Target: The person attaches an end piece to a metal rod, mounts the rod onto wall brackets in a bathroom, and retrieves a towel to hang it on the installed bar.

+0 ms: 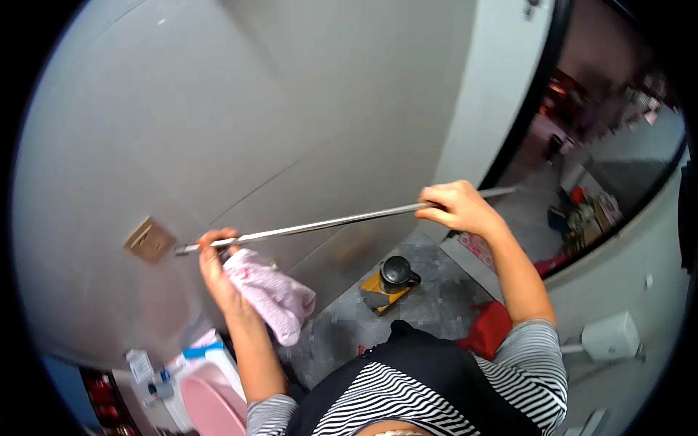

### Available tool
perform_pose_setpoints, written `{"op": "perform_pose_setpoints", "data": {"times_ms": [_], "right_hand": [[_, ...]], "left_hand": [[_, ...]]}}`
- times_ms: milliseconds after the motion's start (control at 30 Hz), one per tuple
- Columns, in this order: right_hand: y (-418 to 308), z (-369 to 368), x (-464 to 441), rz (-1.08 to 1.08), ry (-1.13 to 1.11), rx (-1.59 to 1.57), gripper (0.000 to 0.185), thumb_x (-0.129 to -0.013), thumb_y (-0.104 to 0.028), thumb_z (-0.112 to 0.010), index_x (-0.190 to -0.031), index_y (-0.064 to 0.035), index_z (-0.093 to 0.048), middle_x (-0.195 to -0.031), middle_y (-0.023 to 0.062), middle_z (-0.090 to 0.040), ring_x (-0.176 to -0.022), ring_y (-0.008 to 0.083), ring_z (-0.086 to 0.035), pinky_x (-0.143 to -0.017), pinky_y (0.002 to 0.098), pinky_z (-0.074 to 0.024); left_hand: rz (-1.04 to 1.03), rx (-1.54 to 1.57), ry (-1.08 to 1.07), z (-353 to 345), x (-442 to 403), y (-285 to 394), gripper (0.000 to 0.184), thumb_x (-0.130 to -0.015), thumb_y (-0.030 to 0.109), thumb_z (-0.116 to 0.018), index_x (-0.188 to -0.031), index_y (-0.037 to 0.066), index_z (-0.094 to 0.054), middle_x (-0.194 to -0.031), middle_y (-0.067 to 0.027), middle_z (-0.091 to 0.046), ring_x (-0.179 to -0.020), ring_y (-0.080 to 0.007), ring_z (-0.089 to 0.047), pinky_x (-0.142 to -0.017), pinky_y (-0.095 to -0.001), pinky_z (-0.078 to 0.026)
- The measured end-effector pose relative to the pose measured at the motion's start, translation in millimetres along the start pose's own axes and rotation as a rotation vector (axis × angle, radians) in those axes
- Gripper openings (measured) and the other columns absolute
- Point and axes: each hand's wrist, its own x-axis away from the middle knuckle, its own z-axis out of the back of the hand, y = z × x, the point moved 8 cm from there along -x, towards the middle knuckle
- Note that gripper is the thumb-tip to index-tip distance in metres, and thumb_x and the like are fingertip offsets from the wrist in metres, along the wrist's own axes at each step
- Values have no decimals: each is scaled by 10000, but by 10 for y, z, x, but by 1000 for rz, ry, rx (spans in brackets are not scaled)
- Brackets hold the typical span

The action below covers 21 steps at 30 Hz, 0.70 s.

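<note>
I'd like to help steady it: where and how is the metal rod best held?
Probably the bare middle of the metal rod, between left hand and right hand, coming from the side away from the wall: that span is straight, thin and uncovered, with the wall behind.

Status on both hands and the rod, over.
Left hand and right hand: both gripping long thin silver metal rod. Pale pink fuzzy cloth at left hand. Nothing visibly blocking rod.

Pink basin (209, 407), wall socket (150, 240), grey floor (331, 330)
</note>
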Motion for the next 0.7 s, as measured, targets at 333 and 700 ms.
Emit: {"op": "perform_pose_setpoints", "data": {"times_ms": [333, 700], "right_hand": [[-48, 346, 360, 265, 326, 415, 338, -761, -331, -656, -676, -83, -442, -575, 57, -440, -521, 232, -508, -467, 333, -407], [916, 1100, 718, 336, 334, 434, 339, -741, -309, -678, -682, -82, -434, -575, 52, -445, -531, 227, -524, -479, 332, -420]], "left_hand": [[4, 115, 118, -7, 132, 80, 254, -904, 348, -553, -792, 121, -533, -780, -22, -546, -751, -111, -499, -685, -251, -415], [-40, 103, 54, -365, 246, 189, 236, -888, 338, -579, -802, 120, -553, -820, 10, -573, -769, -107, -535, -707, -277, -432]]}}
